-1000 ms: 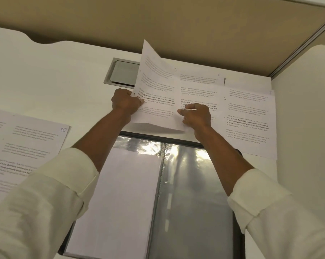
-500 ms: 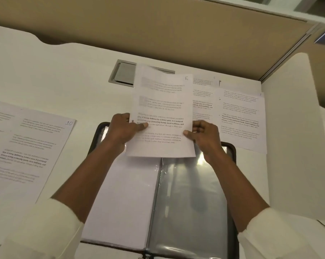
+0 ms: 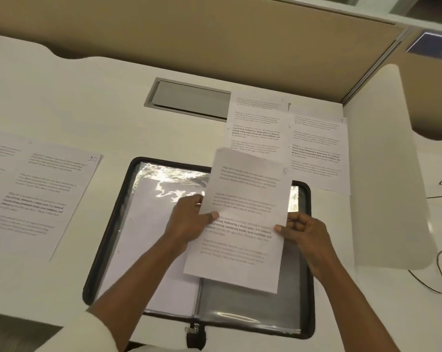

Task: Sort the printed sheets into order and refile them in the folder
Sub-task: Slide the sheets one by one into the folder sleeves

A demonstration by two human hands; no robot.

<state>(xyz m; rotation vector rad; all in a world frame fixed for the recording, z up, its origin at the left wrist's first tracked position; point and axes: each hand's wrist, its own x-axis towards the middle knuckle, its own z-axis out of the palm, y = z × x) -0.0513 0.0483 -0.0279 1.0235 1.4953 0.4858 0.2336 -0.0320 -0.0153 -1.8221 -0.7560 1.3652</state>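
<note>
Folder (image 3: 105, 252): open and flat on the surface (image 3: 100, 118) right before me, spine running near to far. White pages lie under glossy plastic on its left half, and a clear sleeve covers its right.
Left hand (image 3: 186, 224): pinches the sheet's left edge, thumb on the print, fingers (image 3: 194, 199) tucked behind.
Right hand (image 3: 306, 237): pinches the right edge the same way, its other fingers (image 3: 298, 222) curled.
Sheet (image 3: 245, 194): held above the folder's spine and right half, print facing me. Its long axis runs near to far, with the head pointing away and leaning slightly right.
Page 10 (image 3: 49, 189): flat on the surface left of the folder and apart from it.
Far sheets (image 3: 316, 148): overlapping, flat beyond the folder's right side, heads pointing away.
Hatch (image 3: 189, 97): grey, set in the surface, its right end meeting the far sheets.
</note>
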